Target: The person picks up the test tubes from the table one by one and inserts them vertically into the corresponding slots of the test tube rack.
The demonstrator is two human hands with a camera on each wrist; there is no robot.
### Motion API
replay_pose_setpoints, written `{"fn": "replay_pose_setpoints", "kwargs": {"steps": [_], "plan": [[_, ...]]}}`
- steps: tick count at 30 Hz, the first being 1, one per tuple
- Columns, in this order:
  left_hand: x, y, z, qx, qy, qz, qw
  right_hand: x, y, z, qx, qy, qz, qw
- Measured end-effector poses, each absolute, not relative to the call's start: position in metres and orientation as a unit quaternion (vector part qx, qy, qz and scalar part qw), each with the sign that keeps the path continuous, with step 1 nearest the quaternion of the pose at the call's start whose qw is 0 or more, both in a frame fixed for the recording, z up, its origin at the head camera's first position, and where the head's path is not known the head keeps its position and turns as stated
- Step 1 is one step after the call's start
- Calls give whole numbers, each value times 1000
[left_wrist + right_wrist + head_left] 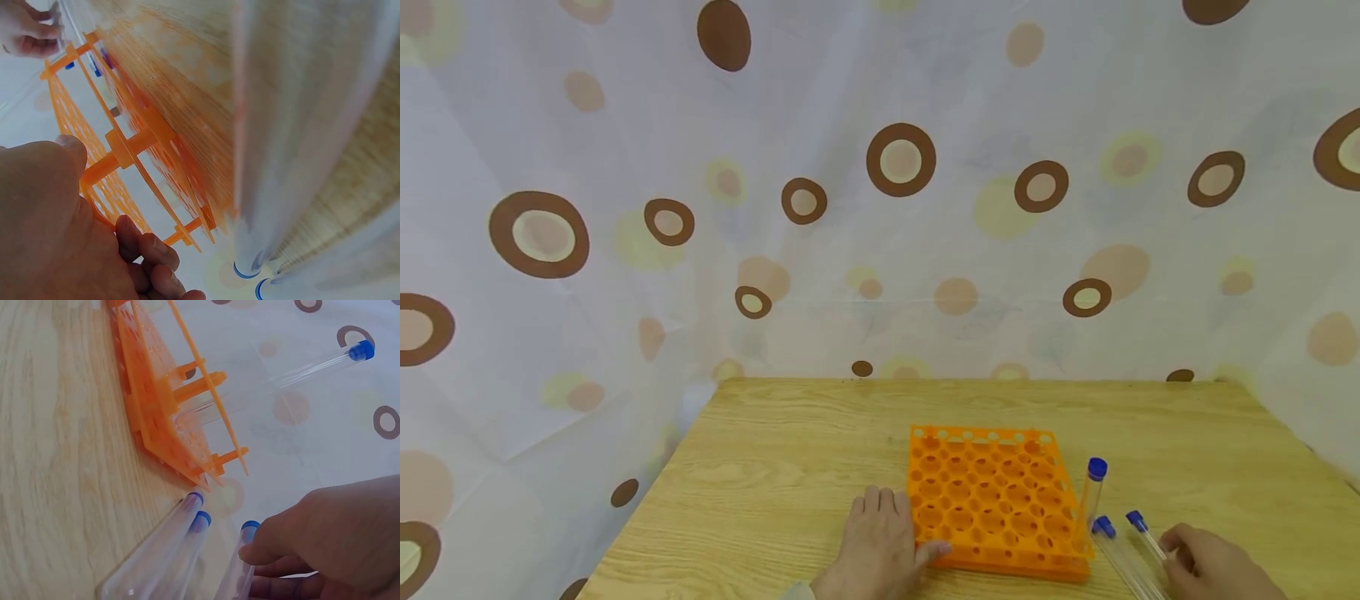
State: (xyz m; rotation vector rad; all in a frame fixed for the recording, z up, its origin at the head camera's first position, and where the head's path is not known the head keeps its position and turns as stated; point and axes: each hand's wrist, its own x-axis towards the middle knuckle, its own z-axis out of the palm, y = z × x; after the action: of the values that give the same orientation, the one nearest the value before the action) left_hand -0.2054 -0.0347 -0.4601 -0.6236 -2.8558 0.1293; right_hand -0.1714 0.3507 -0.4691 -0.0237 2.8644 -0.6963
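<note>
An orange tube rack (992, 500) lies flat on the wooden table (790, 467). One clear tube with a blue cap (1092, 496) stands in its front right corner and shows again in the right wrist view (294, 372). My left hand (895, 533) lies flat on the table at the rack's front left corner, thumb (69, 150) against the rack's edge (125, 150). My right hand (1176, 554) is at the rack's right, its fingers (275, 550) pinching a lying blue-capped tube (240, 562). Two more capped tubes (169, 544) lie beside it on the table.
A spotted curtain (880, 208) hangs behind and to both sides of the table. The table's left edge (655, 492) runs close to my left hand. Bare wood stretches behind the rack and to the far right (1240, 450).
</note>
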Motion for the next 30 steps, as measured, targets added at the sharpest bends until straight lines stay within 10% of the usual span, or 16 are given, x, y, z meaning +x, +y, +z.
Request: {"fn": "replay_pose_setpoints", "kwargs": {"steps": [30], "plan": [[-207,-34,-461,-208,-973,44,88,-163,308,-433,-57,925,-324,-189]]}}
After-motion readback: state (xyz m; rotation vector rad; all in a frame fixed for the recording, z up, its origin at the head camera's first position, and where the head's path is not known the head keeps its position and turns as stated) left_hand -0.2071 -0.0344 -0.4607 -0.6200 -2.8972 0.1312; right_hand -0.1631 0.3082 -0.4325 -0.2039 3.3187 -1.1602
